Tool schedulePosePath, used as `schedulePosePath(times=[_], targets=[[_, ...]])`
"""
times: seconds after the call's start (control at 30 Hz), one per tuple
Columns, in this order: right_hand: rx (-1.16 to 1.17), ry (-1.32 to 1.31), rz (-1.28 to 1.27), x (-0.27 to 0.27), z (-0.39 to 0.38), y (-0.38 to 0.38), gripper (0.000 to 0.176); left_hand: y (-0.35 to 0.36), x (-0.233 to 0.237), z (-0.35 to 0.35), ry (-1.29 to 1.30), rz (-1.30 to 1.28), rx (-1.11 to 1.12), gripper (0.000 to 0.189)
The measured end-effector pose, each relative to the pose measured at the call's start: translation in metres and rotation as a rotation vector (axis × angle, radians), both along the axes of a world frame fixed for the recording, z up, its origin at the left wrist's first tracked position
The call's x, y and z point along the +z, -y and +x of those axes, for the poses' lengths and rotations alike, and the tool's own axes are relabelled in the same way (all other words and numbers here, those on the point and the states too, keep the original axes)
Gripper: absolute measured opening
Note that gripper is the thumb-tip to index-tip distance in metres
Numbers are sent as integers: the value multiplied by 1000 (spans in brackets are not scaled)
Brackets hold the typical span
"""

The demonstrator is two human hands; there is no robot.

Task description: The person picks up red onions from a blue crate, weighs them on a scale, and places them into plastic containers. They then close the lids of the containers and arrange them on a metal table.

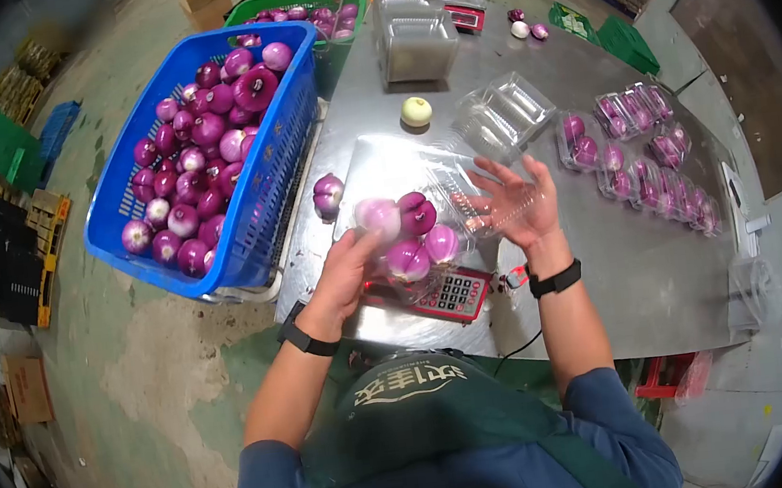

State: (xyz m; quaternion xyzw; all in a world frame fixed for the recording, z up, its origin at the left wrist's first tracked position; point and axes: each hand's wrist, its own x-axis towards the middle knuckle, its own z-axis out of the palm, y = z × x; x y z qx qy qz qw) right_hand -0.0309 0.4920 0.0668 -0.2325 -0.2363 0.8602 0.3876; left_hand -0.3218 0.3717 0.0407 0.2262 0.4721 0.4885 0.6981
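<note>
A clear plastic clamshell (454, 189) sits open on a red scale (454, 293) at the middle of the steel bench (609, 296). It holds four onions (407, 259), glossy purple fading to pale pink and white, packed two by two and touching. Its thin lid is see-through, glinting, and swung out toward 3 o'clock. The left hand (346, 270) comes in from 7 o'clock with its grip loosely curled against the nearest onions; whether it clasps one I cannot tell. The right hand (519, 202) is at 3 o'clock of the onions, its grip wide open with fingers spread, the palm behind the lid. A loose onion (327, 193) lies just beside the clamshell at 10 o'clock. Farther that way, a blue crate (207, 149) is heaped with more. A pale peeled onion (415, 111) rests at 12 o'clock, and filled packs (641, 153) line the bench at 2 o'clock.
</note>
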Motion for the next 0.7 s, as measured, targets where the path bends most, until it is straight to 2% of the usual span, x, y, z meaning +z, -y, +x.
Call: schedulePosePath(times=[0.07, 0.17, 0.2, 0.3, 0.33, 0.4, 0.47, 0.53, 0.63, 0.7], targets=[[12, 72, -28, 4, -1, -31, 86, -21, -7, 1, -219, -30, -49, 44], [97, 175, -6, -17, 1, -80, 89, -40, -1, 3, -583, -132, -216, 42], [99, 156, -42, -20, 1, -93, 88, -41, 1, 6, -701, 124, -113, 43], [-191, 147, -172, -41, -1, -122, 83, -48, 15, 0, -899, -132, -259, 43], [-402, 204, -259, -42, -2, -126, 64, -49, 14, -1, -880, -153, -277, 44], [-623, 311, -101, -65, 20, -121, 49, -46, 13, -3, -840, -193, -316, 45], [-789, 461, 19, -68, 30, -98, 34, -41, 14, -12, -930, -178, -337, 44], [-904, 650, 95, -37, 26, -53, 21, -34, 19, -24, -943, -117, -303, 40], [-722, 907, 429, -39, 17, -1, 22, -29, 48, -40, -860, 13, -201, 31], [-481, 929, 566, -32, -2, 21, 27, -32, 85, -49, -828, 64, -174, 25]])
